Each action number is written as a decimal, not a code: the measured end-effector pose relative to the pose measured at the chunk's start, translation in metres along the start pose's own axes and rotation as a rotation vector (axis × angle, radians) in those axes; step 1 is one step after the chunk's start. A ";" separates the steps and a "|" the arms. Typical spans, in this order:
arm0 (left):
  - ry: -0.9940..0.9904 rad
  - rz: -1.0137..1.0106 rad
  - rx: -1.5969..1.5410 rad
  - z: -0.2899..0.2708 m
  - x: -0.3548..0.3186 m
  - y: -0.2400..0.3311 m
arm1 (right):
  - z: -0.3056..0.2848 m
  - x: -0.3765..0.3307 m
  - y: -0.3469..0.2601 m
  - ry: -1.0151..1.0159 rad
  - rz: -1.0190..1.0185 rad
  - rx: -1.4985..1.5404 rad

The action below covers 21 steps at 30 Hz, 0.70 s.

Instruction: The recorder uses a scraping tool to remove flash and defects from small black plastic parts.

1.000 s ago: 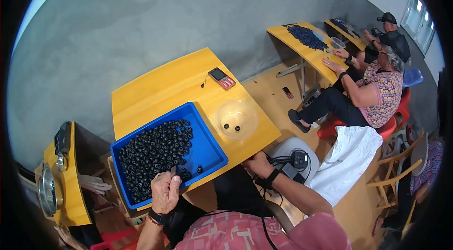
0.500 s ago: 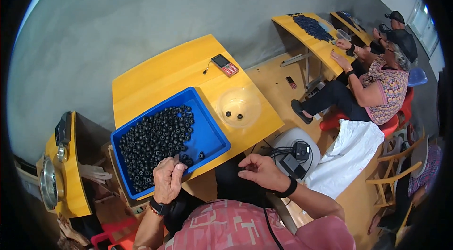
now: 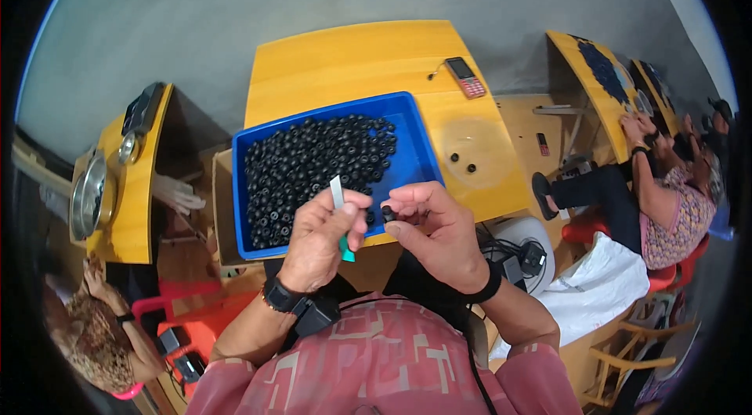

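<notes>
My left hand [image 3: 315, 247] is closed around a small knife, whose thin pale blade [image 3: 337, 193] sticks up past the fingers; a green end shows below the hand. Between the thumb and fingers of my right hand [image 3: 448, 239] is a small black ring-shaped part [image 3: 388, 213]. Both hands are above the near edge of a blue tray [image 3: 413, 133], close together. Many more such black parts [image 3: 313, 156] lie heaped in the tray, mostly toward its left. To the right, a clear round bowl [image 3: 484, 150] has two black parts in it.
The yellow table [image 3: 345, 47] carries a red and black phone [image 3: 465, 77] at its far right. Cables and a black adapter [image 3: 533, 257] lie on a white stool beside a white sack [image 3: 599, 278]. Other people sit at yellow tables on both sides.
My view has turned to the right. Both hands have come together; the left has lifted from the heap with the knife, and the right, previously apart and seemingly bare, now has a black part.
</notes>
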<state>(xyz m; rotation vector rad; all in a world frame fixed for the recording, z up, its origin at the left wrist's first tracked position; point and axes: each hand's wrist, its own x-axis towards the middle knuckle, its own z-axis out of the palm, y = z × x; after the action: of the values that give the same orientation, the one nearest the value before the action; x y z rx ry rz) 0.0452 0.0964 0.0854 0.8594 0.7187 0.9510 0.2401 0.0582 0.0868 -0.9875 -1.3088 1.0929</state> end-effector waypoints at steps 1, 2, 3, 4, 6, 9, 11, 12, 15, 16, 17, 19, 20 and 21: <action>-0.078 -0.044 -0.055 -0.004 0.000 0.000 | 0.004 0.004 -0.001 -0.021 0.010 0.008; -0.049 -0.056 -0.058 -0.002 -0.002 0.002 | 0.007 0.007 -0.004 -0.039 -0.052 -0.133; -0.034 -0.056 -0.064 -0.001 -0.002 0.002 | 0.010 0.010 -0.005 -0.056 -0.118 -0.274; 0.013 -0.044 -0.027 0.000 -0.002 0.003 | 0.012 0.012 -0.003 -0.067 -0.111 -0.270; 0.046 -0.027 -0.012 -0.004 -0.001 0.002 | 0.016 0.014 0.001 -0.088 -0.190 -0.363; 0.042 -0.028 0.033 -0.014 0.003 -0.003 | 0.021 0.019 0.000 -0.150 -0.289 -0.447; 0.045 -0.040 -0.011 -0.017 0.004 -0.004 | 0.023 0.020 -0.002 -0.154 -0.286 -0.470; 0.052 -0.056 -0.076 -0.018 0.004 -0.005 | 0.024 0.021 -0.002 -0.155 -0.287 -0.494; 0.050 -0.075 -0.205 -0.026 0.004 -0.008 | 0.027 0.019 0.003 -0.057 -0.218 -0.369; 0.037 -0.078 -0.265 -0.028 0.004 -0.009 | 0.029 0.020 0.005 -0.062 -0.216 -0.368; 0.039 -0.081 -0.268 -0.030 0.004 -0.009 | 0.030 0.021 0.007 -0.047 -0.173 -0.309; 0.038 -0.086 -0.344 -0.031 0.005 -0.009 | 0.032 0.023 0.012 -0.034 -0.127 -0.249; 0.042 -0.087 -0.346 -0.031 0.005 -0.009 | 0.033 0.026 0.014 -0.054 -0.182 -0.279; 0.050 -0.076 -0.378 -0.031 0.005 -0.008 | 0.034 0.028 0.016 -0.074 -0.238 -0.309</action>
<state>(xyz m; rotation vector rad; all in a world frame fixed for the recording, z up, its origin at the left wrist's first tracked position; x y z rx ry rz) 0.0246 0.1079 0.0624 0.4749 0.5845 1.0020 0.2046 0.0873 0.0789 -0.9913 -1.6438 0.7654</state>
